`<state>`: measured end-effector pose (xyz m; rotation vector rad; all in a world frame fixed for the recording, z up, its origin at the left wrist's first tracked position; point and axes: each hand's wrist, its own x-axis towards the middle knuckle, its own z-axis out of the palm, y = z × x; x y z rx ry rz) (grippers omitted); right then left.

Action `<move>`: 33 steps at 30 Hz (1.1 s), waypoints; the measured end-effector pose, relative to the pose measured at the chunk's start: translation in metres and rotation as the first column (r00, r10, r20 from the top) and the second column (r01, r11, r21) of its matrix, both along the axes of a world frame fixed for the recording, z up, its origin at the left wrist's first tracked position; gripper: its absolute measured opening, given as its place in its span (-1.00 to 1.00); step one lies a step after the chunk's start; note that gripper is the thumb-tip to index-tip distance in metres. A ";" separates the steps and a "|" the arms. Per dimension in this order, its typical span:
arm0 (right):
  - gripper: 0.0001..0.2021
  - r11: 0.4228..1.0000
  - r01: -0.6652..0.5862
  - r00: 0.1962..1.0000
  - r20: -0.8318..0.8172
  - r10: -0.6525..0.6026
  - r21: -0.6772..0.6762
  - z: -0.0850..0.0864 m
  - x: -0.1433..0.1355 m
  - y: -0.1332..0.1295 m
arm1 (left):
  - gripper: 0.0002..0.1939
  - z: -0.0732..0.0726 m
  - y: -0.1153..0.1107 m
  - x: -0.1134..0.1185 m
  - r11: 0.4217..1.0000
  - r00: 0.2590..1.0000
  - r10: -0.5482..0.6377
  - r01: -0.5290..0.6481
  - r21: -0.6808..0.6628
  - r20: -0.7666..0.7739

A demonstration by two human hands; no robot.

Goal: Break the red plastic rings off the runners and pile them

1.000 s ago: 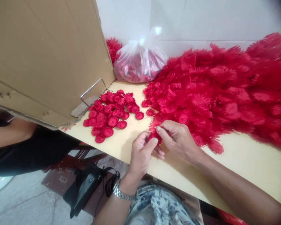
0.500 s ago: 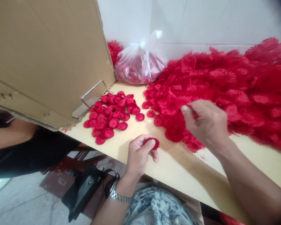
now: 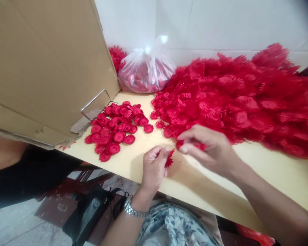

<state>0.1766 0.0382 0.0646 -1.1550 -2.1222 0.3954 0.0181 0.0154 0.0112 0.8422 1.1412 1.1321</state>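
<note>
My left hand (image 3: 154, 167) is closed, pinching a small red toothed flower disc (image 3: 169, 160) between thumb and fingers above the front of the table. Close by on its right, my right hand (image 3: 207, 147) has its thumb and forefinger curled around another red flower piece (image 3: 180, 144); more red shows behind the thumb, partly hidden. Behind my right hand lies a large heap of loose red flower pieces (image 3: 236, 99). Farther left, a smaller pile of layered red flower discs (image 3: 114, 128) rests on the table.
A tall cardboard sheet (image 3: 46, 68) stands at the left, with a bent metal wire (image 3: 93, 100) by its lower corner. A tied clear plastic bag (image 3: 147, 73) of red pieces leans on the wall. Another person's arm (image 3: 5, 153) shows at far left; a black bag (image 3: 86, 212) sits below the table (image 3: 246, 191).
My right hand has come away from the big heap, moving left and down to beside my left hand. The disc in my left hand has tilted more edge-on. The view has shifted slightly.
</note>
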 end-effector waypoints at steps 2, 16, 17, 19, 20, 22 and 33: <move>-0.84 0.982 -0.115 0.991 -0.086 0.103 -0.147 -0.006 -0.013 -0.009 | -0.57 -0.001 -0.002 0.003 0.999 0.999 -0.039 0.039 0.010 0.001; -0.84 0.914 0.327 0.945 -0.078 -0.318 0.242 -0.010 0.005 0.005 | -0.83 0.006 -0.010 0.005 0.970 0.953 -0.229 0.241 -0.035 0.200; -0.82 0.870 0.397 0.916 -0.076 -0.393 0.293 -0.006 0.015 0.013 | -0.83 0.006 -0.011 0.005 0.972 0.955 -0.218 0.232 -0.047 0.203; -0.76 0.782 0.472 0.841 0.059 -0.538 0.407 0.002 0.037 0.029 | -0.80 0.007 -0.010 0.004 0.975 0.957 -0.201 0.217 -0.056 0.210; -0.74 0.755 0.480 0.800 0.129 -0.585 0.448 0.006 0.047 0.036 | -0.78 0.007 -0.009 0.003 0.978 0.960 -0.188 0.203 -0.054 0.208; -0.73 0.714 0.493 0.738 0.195 -0.646 0.498 0.010 0.060 0.043 | -0.73 0.006 -0.007 0.003 0.985 0.970 -0.156 0.167 -0.047 0.185; -0.87 0.974 -0.084 0.990 -0.129 0.058 -0.209 -0.015 -0.008 -0.017 | -0.66 -0.001 -0.005 0.006 0.994 0.992 -0.104 0.107 -0.037 0.068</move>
